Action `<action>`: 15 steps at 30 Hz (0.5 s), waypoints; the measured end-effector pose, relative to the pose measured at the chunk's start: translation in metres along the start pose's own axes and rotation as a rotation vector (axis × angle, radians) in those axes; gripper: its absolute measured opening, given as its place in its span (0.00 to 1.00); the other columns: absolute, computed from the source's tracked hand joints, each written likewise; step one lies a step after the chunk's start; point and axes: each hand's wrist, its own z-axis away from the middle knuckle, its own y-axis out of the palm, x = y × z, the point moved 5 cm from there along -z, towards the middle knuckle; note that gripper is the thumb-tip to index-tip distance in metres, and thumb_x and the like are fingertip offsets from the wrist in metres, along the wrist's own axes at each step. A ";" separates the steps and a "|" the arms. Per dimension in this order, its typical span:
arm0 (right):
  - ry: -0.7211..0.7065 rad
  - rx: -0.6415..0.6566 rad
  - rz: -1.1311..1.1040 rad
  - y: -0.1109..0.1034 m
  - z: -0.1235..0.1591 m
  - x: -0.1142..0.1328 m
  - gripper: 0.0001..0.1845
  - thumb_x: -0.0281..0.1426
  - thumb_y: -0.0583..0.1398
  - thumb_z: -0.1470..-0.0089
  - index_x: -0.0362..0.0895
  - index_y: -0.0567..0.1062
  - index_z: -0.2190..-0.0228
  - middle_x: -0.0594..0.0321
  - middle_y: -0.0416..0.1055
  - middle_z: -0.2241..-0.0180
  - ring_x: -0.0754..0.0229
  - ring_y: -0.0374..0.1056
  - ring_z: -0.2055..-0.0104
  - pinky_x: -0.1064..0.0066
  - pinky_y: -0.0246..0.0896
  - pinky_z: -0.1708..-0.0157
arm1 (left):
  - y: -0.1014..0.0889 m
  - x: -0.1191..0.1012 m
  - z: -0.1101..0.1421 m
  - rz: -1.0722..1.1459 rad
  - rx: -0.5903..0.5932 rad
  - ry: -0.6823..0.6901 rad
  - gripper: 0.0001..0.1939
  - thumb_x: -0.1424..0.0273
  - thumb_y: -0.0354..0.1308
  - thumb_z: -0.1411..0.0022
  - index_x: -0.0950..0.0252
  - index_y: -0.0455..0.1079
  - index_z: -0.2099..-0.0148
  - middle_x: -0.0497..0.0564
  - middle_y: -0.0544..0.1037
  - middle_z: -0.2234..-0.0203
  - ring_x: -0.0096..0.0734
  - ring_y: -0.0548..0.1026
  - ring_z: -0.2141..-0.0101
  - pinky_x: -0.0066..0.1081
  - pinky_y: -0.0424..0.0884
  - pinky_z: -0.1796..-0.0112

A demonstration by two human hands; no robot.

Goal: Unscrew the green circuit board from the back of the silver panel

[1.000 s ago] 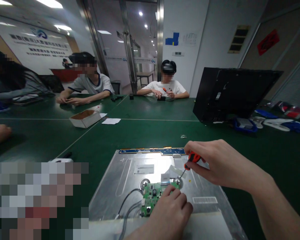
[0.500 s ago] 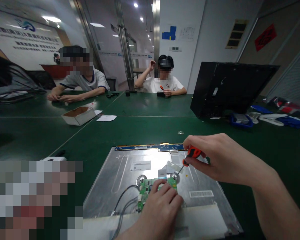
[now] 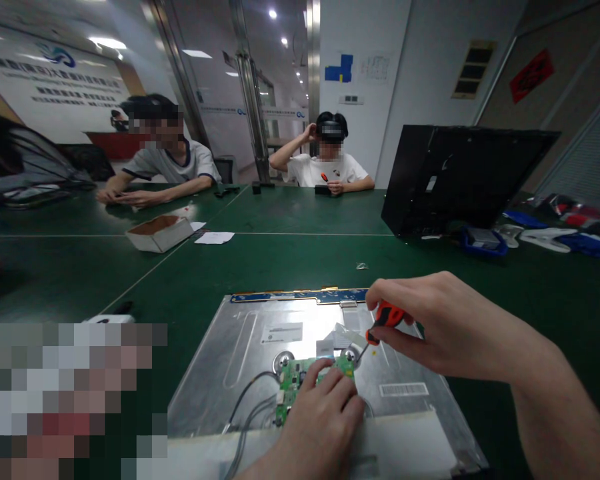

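My right hand [image 3: 440,323] grips a red and black screwdriver [image 3: 387,316], tilted so its thin shaft points down and left. The shaft's tip is at the upper right corner of a green circuit board [image 3: 290,379], by a round metal mount. Bent over that board, my left hand [image 3: 325,417] holds it down, with its thumb hidden. Beneath lies a silver metal display panel [image 3: 207,383] with a blue circuit strip [image 3: 280,297] along its far edge. Grey cables [image 3: 253,420] run from the board's left side.
A black monitor housing [image 3: 455,180] stands at the right, with a blue tray [image 3: 483,241] by its base. Farther left are an open white box [image 3: 163,237] and a sheet of paper [image 3: 215,238]. Co-workers sit across the green table [image 3: 300,263]; one holds a small screwdriver.
The view has shifted slightly. My left hand stays on the board and the screwdriver tip stays at its corner. The co-worker opposite has raised one hand to their head.
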 end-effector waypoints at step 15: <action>-0.041 0.111 -0.056 0.004 0.004 0.013 0.07 0.27 0.60 0.45 0.48 0.66 0.65 0.71 0.71 0.71 0.66 0.62 0.74 0.72 0.46 0.76 | 0.001 -0.001 0.000 -0.018 0.030 0.005 0.05 0.73 0.62 0.45 0.63 0.67 0.67 0.48 0.74 0.71 0.37 0.69 0.65 0.43 0.56 0.49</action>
